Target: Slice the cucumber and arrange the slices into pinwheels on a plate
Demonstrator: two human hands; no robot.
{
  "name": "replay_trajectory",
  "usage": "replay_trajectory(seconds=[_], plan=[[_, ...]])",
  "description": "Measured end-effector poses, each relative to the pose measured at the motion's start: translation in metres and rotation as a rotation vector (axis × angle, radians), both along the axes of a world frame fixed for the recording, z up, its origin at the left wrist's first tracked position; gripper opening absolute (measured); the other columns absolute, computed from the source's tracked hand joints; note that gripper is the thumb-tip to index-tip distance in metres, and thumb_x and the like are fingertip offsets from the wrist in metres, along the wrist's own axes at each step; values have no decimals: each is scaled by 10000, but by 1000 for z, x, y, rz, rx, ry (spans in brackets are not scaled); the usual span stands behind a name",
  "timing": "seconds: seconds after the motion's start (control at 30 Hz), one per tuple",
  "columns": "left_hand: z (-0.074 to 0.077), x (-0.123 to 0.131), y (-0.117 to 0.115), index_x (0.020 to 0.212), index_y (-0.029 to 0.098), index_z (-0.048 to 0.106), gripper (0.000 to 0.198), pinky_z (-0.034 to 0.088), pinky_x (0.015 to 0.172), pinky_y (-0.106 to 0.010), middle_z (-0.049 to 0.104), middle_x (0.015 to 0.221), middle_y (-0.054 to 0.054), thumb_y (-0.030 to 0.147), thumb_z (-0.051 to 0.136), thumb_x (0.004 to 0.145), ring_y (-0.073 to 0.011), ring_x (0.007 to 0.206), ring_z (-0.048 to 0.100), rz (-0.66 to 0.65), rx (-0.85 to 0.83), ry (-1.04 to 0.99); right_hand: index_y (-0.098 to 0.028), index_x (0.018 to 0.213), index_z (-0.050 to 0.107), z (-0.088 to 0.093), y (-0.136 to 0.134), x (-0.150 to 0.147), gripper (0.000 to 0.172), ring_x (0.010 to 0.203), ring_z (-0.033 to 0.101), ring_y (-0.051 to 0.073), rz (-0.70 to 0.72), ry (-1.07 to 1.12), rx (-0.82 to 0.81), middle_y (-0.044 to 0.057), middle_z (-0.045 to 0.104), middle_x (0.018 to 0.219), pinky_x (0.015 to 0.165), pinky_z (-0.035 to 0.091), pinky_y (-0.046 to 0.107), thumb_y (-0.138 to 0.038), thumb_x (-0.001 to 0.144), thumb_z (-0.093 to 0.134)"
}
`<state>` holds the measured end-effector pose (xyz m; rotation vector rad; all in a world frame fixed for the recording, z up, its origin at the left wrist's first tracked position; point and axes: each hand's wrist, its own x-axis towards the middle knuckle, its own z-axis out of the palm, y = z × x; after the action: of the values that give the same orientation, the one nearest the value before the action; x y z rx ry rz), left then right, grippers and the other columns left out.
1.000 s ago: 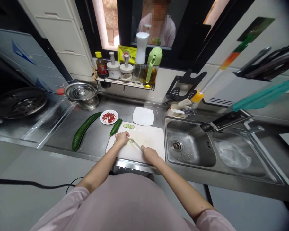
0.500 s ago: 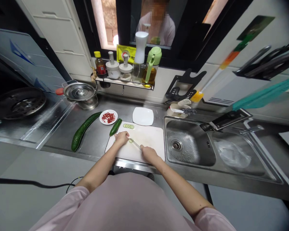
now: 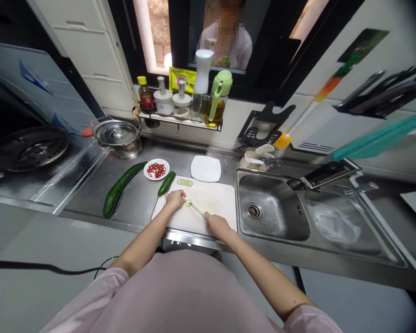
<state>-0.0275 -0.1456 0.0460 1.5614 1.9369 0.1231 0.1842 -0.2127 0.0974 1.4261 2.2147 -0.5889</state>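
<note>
My right hand [image 3: 219,225] is closed round the handle of a knife [image 3: 199,212], whose blade slants up and left over the white cutting board [image 3: 215,199]. By the blade's tip lies a thin cucumber slice [image 3: 188,203]. Fingers curled, my left hand [image 3: 175,200] grips a piece of cucumber that it mostly hides, just left of that slice. A short row of cucumber slices [image 3: 185,182] lies along the board's far edge. Past the board's far left corner rests a cut length of cucumber [image 3: 167,183].
Left of the board lie a long whole cucumber [image 3: 121,188] and a small plate [image 3: 146,175] of chopped red pieces. Behind the board is a white square dish [image 3: 205,168]. A sink [image 3: 273,231] adjoins on the right. A lidded steel pot [image 3: 119,141] and spice rack [image 3: 180,121] stand behind.
My right hand and the knife have shifted slightly right, drawing the blade back from the slice and my left hand. The left hand stays almost in place.
</note>
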Motion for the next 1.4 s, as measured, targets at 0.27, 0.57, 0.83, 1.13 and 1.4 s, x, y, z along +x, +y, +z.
replay_trajectory(seconds=[0.27, 0.57, 0.83, 1.13, 1.4], plan=[[-1, 1, -2, 886, 255, 634, 158, 310, 901, -367, 715, 964, 11, 221, 640, 732, -206, 1002, 605, 4, 17, 1, -154, 1194, 485, -2, -9, 8, 342, 943, 649, 238, -16, 3, 15, 158, 681, 978, 725, 433, 295, -100, 875, 373], [3, 2, -2, 879, 253, 630, 154, 305, 907, -375, 716, 963, 13, 207, 630, 732, -202, 995, 607, 13, 16, 5, -165, 1176, 491, -2, -17, 16, 321, 925, 651, 235, -31, -9, 14, 148, 679, 978, 713, 416, 287, -113, 875, 394], [-3, 2, -6, 917, 266, 644, 166, 303, 911, -385, 721, 989, 0, 214, 578, 773, -212, 1022, 596, 32, 33, -9, -180, 1135, 494, -10, -17, 33, 247, 869, 634, 209, -78, 80, 82, 115, 675, 951, 662, 336, 258, -236, 938, 358], [-4, 3, -11, 965, 287, 644, 195, 296, 921, -400, 713, 1022, -15, 218, 580, 793, -240, 1089, 567, 22, 36, 5, -189, 1161, 476, -11, -10, 26, 262, 870, 624, 188, -266, 121, 118, 87, 674, 958, 652, 296, 251, -299, 969, 335], [-3, 5, -16, 997, 274, 647, 213, 300, 920, -412, 702, 1059, -43, 242, 546, 812, -251, 1087, 549, -3, 57, 45, -181, 1179, 461, -11, -8, 24, 273, 882, 634, 197, -273, 84, 119, 108, 680, 987, 682, 320, 257, -295, 975, 320]])
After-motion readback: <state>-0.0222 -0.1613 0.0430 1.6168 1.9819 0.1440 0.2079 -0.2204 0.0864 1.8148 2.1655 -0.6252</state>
